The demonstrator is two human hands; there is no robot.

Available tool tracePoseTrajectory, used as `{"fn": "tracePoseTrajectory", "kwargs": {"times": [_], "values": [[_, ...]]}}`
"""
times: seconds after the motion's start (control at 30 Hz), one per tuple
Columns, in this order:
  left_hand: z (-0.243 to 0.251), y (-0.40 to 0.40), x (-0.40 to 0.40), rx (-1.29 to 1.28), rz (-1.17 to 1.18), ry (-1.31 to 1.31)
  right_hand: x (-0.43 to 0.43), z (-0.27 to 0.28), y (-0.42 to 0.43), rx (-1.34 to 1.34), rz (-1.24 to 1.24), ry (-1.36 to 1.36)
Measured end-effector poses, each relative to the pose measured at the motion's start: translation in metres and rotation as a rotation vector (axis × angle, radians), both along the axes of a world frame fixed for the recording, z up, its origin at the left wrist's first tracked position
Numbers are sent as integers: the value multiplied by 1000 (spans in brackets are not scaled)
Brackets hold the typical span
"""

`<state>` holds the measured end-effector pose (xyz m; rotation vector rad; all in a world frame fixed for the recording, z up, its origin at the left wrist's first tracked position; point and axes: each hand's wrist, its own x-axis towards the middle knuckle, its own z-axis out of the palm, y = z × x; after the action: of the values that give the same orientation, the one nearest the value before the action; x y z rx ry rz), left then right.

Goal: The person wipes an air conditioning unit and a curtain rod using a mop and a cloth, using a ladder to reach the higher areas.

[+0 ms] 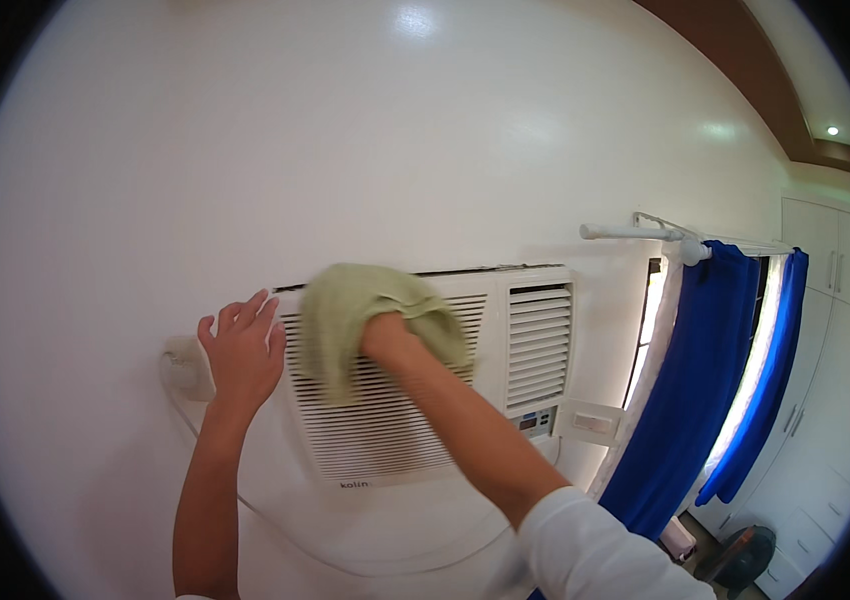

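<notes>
A white Kolin window-type air conditioner [432,442] is set into the wall, its slatted front grille facing me. My right hand [386,334] presses a light green cloth [346,315] against the upper part of that grille; the cloth covers most of the fingers and looks blurred. At the unit's upper left edge is my left hand [245,349], fingers spread and holding nothing. Whether its fingertips touch the casing or the wall I cannot tell. Right of the grille sit the louvred air outlet [540,345] and, below it, a control panel [534,424] with its small door [591,421] swung out.
A wall socket with a plug [186,367] is left of my left wrist, and its power cord [305,551] loops below the unit. On the right hang blue curtains [717,360] from a white rod [631,233]. White cabinets [807,360] and a dark electric fan [740,559] stand beyond.
</notes>
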<state>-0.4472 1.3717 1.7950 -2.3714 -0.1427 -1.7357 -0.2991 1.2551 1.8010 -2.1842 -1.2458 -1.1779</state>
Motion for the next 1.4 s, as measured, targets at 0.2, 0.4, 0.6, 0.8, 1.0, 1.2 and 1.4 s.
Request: {"fn": "tracePoseTrajectory", "kwargs": {"times": [0.2,0.4,0.6,0.8,1.0,1.2,1.4], "values": [[-2,11,-6,25,166,41,11,21,-59,-89,-127,120],[-7,30,-53,-57,240,2,40,29,-180,31,-514,261],[-4,-5,-14,-14,66,64,49,1,-123,-76,-526,23],[-10,-15,-6,37,67,107,130,-22,-244,118,-397,-2],[-18,-10,-4,-33,110,137,114,-60,-254,472,-465,409],[-7,-35,3,-36,38,154,51,-86,-300,128,-237,342],[-22,-32,-8,-41,36,79,-15,-109,-276,202,80,523]]}}
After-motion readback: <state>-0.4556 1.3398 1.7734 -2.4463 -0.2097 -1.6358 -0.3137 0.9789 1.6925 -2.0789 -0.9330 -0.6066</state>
